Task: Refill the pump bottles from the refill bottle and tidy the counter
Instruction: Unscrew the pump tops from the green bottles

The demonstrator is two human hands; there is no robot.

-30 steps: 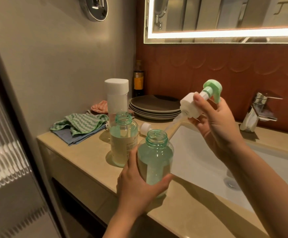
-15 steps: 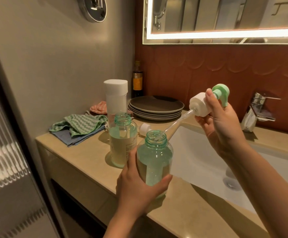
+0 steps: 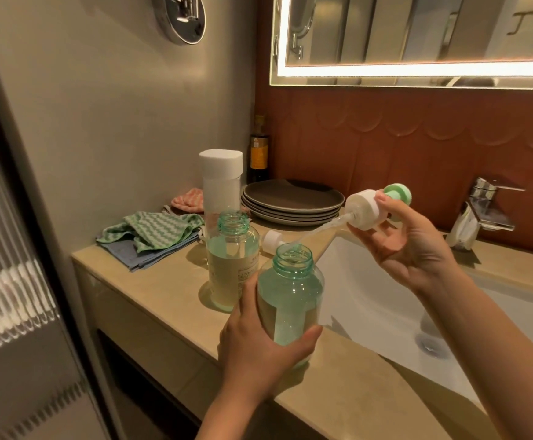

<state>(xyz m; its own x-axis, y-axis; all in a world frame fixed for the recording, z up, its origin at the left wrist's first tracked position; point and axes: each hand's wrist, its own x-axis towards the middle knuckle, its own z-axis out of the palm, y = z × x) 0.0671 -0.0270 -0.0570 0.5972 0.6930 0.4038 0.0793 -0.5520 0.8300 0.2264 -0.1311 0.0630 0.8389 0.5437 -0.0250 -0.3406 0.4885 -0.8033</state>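
Note:
My left hand (image 3: pixel 255 350) grips a clear green pump bottle (image 3: pixel 290 293) with an open neck, standing on the beige counter (image 3: pixel 163 300) and part full of pale liquid. My right hand (image 3: pixel 408 242) holds a white and green pump head (image 3: pixel 373 208) tilted; its clear tube reaches down to the bottle's mouth. A second open green bottle (image 3: pixel 231 265) with yellowish liquid stands just behind. The tall clear refill bottle (image 3: pixel 221 182) with a white cap stands behind that. Another white pump part (image 3: pixel 271 240) lies on the counter.
A stack of dark plates (image 3: pixel 292 201) sits at the back, with a dark bottle (image 3: pixel 258 150) in the corner. Folded green and blue cloths (image 3: pixel 150 236) and a pink cloth (image 3: pixel 189 198) lie at the left. The white sink (image 3: pixel 385 300) and chrome tap (image 3: pixel 487 208) are at the right.
My right hand has lowered and tilted the pump head, bringing the tube's end to the mouth of the bottle that my left hand holds still.

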